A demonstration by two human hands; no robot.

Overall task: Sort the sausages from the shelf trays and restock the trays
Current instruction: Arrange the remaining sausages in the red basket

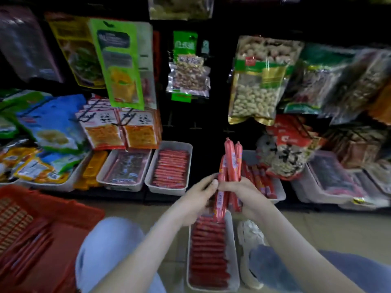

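Shop floor before low shelf trays (167, 190). Bundle of sausages (230, 166) upright over far edge of floor tray (233, 250), left hand (196, 199) and right hand (247, 195) both clamped round its lower half, fingers curled. Likely hazard: slick casings sliding out of uneven grip, falling past tray rim or disturbing packed rows below.
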